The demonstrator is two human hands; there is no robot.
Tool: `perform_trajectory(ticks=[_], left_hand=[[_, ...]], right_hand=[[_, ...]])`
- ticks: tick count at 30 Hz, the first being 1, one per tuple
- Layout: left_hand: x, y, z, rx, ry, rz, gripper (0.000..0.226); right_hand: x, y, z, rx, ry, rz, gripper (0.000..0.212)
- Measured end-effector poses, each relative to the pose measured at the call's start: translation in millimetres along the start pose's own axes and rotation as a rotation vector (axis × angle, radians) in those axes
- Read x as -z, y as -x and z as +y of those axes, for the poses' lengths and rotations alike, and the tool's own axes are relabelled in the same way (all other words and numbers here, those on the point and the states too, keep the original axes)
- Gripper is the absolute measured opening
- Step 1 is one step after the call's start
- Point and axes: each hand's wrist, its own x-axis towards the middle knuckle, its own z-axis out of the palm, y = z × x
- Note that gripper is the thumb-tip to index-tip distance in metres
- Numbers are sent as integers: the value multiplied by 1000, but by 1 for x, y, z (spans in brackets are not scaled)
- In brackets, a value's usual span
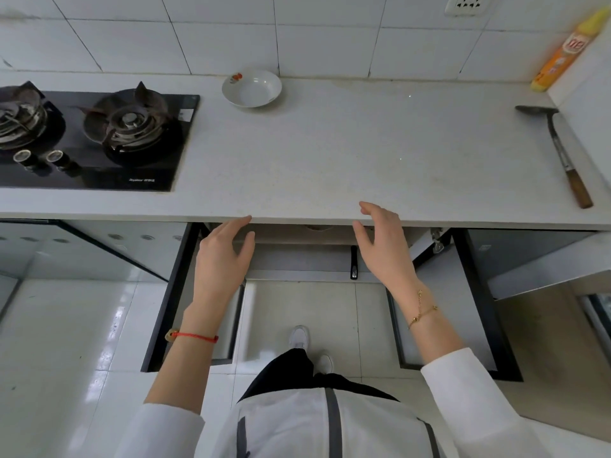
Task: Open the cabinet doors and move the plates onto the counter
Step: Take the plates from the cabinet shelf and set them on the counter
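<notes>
Both black-framed glass cabinet doors stand swung out: the left door and the right door. My left hand and my right hand hover with relaxed fingers, holding nothing, in front of the cabinet opening, just under the front edge of the grey counter. One white plate with a red flower mark sits on the counter near the tiled wall. The cabinet's inside is mostly hidden by the counter; I see no plates in it.
A black two-burner gas hob fills the counter's left. A metal spatula with a wooden handle lies at the right, an orange and yellow bottle leans in the back right corner. My feet stand on the tiled floor.
</notes>
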Motion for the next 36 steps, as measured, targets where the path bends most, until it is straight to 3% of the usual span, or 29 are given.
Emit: perform_trajectory(ticks=[17, 25, 36], left_hand=[[-81, -22, -56, -32, 8, -100, 29], [-183, -18, -118, -11, 6, -111, 30], [-340, -79, -228, -42, -16, -51, 30]], right_hand=[[-71, -16, 53, -62, 2, 62, 28], [-152, -14, 145, -70, -21, 50, 31], [-288, -80, 276, -32, -5, 75, 35]])
